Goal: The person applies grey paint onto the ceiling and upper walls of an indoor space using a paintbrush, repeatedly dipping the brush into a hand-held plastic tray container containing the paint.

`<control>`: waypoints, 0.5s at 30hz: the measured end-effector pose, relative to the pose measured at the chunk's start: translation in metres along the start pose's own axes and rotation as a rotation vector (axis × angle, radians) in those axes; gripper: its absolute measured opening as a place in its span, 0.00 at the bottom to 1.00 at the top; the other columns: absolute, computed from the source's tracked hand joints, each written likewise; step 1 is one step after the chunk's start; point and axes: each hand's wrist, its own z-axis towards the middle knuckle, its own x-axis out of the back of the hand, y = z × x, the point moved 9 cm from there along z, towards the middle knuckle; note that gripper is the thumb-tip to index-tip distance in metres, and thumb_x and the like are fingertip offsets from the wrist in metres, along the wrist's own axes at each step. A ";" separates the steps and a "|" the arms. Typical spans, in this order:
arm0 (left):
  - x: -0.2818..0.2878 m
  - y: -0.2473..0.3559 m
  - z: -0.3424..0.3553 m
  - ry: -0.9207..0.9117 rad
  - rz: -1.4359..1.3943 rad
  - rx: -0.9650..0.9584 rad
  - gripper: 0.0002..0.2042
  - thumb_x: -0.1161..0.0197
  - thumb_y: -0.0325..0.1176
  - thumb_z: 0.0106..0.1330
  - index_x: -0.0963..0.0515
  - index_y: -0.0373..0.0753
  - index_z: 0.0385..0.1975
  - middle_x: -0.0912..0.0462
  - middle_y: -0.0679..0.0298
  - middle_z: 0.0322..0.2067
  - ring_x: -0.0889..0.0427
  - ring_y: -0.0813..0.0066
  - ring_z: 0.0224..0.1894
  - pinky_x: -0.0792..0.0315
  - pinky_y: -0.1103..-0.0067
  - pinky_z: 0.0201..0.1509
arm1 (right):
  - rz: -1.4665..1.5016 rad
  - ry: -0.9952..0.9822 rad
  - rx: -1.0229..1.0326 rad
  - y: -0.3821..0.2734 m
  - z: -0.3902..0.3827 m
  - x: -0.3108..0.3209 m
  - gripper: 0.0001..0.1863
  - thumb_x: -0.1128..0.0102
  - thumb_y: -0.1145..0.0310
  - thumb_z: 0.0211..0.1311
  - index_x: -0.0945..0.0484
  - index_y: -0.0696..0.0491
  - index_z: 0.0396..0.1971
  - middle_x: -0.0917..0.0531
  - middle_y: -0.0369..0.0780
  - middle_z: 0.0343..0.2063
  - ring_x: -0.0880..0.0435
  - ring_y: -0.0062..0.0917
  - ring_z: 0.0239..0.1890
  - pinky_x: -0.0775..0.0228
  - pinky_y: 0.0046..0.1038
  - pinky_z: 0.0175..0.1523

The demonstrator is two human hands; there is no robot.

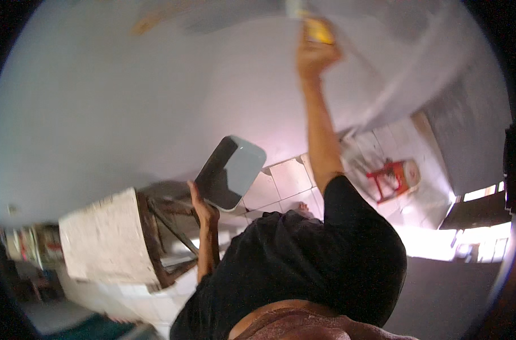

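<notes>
My right hand (317, 56) is raised high on the grey wall (116, 102), its fingers closed round a yellow-handled tool (319, 31). The tool's pale, flat head points up toward the wall; motion blur hides its exact kind and whether it touches. Lower and to the left, my left hand (204, 208) grips the near edge of a rectangular pale tub (247, 164) with rounded corners. The tub is tilted, and a dark shadow covers part of its inside. Its thumb lies along the tub's side; the other fingers are mostly hidden beneath.
A worn wooden table (107, 241) with a whitish top stands at my left, close to the tub. On the tiled floor (289, 181) to the right is a small red stool-like object (391, 180). Bright openings (479, 241) show at the far right. Darker patches mark the upper wall.
</notes>
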 end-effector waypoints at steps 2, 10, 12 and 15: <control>-0.012 0.001 0.003 -0.048 0.046 0.017 0.32 0.58 0.58 0.73 0.30 0.31 0.58 0.24 0.55 0.54 0.26 0.62 0.56 0.36 0.68 0.64 | -0.018 -0.104 -0.110 0.014 -0.043 -0.036 0.10 0.29 0.69 0.48 0.16 0.53 0.33 0.18 0.39 0.19 0.18 0.30 0.22 0.29 0.31 0.27; -0.002 0.007 -0.003 0.208 0.132 0.083 0.39 0.55 0.62 0.70 0.46 0.34 0.69 0.44 0.52 0.69 0.43 0.54 0.70 0.47 0.59 0.72 | 0.517 -0.475 -0.023 -0.178 -0.071 -0.134 0.09 0.36 0.69 0.53 0.20 0.53 0.35 0.15 0.38 0.27 0.15 0.30 0.27 0.22 0.31 0.33; 0.001 0.001 0.009 0.139 0.130 0.064 0.39 0.55 0.62 0.70 0.46 0.34 0.69 0.44 0.51 0.69 0.42 0.53 0.69 0.47 0.59 0.72 | 0.594 -0.469 -0.063 -0.168 -0.061 -0.142 0.09 0.35 0.69 0.55 0.19 0.54 0.36 0.15 0.39 0.28 0.16 0.30 0.26 0.22 0.31 0.32; 0.003 -0.012 0.025 -0.064 0.013 0.072 0.38 0.55 0.62 0.70 0.44 0.34 0.68 0.41 0.49 0.67 0.39 0.52 0.68 0.45 0.58 0.72 | 0.629 -0.504 -0.144 -0.114 -0.057 -0.147 0.10 0.34 0.66 0.57 0.18 0.53 0.37 0.14 0.41 0.28 0.15 0.30 0.25 0.22 0.29 0.32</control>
